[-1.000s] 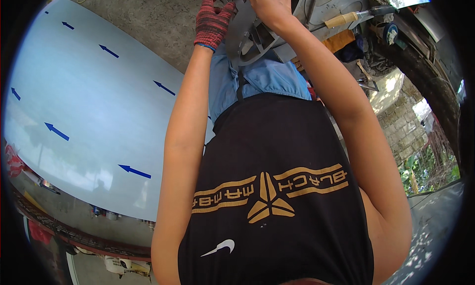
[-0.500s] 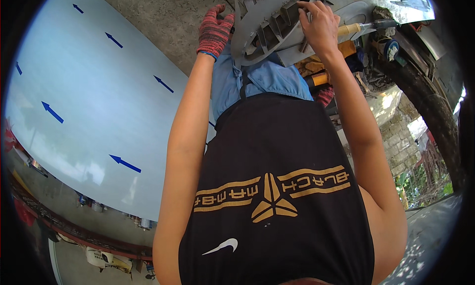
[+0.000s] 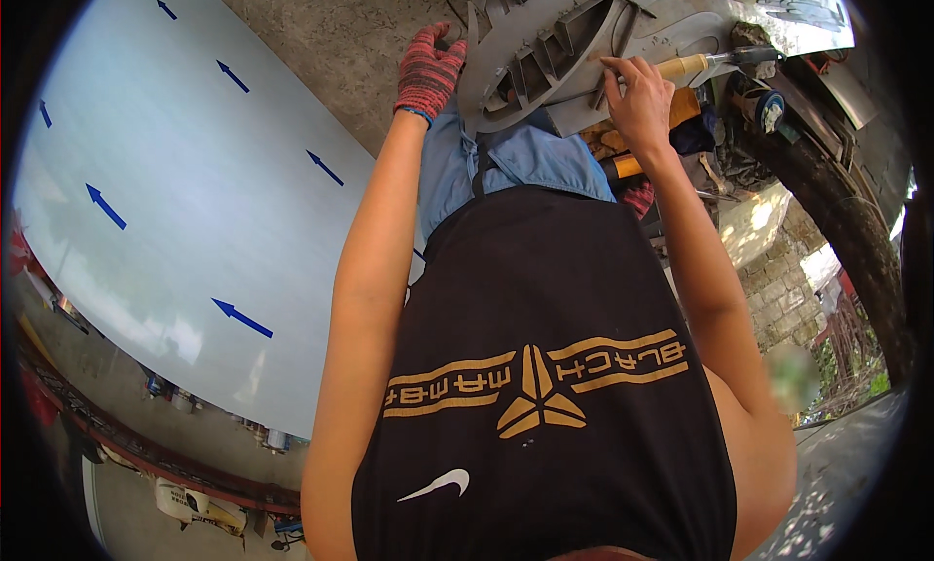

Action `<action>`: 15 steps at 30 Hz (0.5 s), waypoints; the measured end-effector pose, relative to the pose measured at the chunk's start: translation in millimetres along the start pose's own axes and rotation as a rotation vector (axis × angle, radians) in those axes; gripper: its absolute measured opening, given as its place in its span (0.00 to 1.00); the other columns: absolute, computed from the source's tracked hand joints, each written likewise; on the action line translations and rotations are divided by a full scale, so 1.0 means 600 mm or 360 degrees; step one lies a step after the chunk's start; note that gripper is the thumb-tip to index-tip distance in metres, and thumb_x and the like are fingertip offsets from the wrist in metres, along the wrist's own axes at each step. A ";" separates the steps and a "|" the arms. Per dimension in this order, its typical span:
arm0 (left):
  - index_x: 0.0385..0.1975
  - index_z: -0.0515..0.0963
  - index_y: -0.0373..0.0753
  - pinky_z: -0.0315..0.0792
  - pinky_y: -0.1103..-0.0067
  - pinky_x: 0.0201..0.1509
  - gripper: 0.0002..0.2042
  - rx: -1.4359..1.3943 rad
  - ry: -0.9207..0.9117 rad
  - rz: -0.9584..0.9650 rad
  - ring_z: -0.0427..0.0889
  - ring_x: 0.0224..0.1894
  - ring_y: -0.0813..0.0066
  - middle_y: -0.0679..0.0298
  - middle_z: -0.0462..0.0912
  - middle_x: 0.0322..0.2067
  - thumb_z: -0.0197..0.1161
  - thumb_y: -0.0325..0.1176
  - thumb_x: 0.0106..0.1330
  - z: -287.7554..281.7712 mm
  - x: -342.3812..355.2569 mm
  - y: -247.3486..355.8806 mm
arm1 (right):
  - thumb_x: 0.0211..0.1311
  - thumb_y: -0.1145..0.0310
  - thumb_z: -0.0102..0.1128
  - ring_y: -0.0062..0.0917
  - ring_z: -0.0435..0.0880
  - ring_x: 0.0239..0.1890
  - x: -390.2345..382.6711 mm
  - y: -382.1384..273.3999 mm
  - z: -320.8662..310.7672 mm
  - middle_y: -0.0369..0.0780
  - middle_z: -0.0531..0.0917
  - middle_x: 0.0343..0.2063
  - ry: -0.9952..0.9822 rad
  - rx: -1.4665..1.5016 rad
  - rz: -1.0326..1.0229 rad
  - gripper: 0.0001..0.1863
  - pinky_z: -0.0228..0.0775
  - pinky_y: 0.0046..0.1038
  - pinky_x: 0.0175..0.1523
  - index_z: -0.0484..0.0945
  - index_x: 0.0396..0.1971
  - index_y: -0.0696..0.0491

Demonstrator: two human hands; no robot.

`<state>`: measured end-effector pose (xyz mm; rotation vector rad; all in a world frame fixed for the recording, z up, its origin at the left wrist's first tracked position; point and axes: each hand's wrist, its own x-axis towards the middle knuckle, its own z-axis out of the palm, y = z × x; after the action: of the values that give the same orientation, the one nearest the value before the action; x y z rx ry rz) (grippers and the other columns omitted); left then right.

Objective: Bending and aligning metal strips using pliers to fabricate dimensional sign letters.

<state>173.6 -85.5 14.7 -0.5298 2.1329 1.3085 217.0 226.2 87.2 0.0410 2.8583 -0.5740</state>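
Two hands hold a grey metal frame (image 3: pixel 574 45): gloved left hand (image 3: pixel 428 70) fingers curled on its nine-o'clock edge, bare right hand (image 3: pixel 640 99) fingers closed at four o'clock.

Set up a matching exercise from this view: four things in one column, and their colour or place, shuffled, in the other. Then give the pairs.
Things
1. left hand
2. right hand
3. large sheet
4. wooden-handled tool

Descriptions
A. pale, marked with blue arrows, lying at the person's left
B. bare, resting on the grey metal part
C. in a red knitted glove, at the grey metal part's left edge
D. lying beyond the bare hand, yellowish handle

Pairs: 1-C, 2-B, 3-A, 4-D
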 end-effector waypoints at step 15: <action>0.58 0.79 0.40 0.78 0.73 0.52 0.23 0.0062 0.0261 0.0236 0.84 0.37 0.73 0.59 0.86 0.49 0.72 0.37 0.63 -0.027 -0.053 -0.059 | 0.68 0.66 0.60 0.34 0.79 0.45 -0.019 -0.034 -0.002 0.38 0.82 0.35 0.0006 0.0141 -0.0144 0.11 0.62 0.38 0.53 0.87 0.47 0.47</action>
<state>214.7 -114.4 17.6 -0.4851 2.3669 1.3401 226.4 208.2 98.7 -0.0727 2.8486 -0.7192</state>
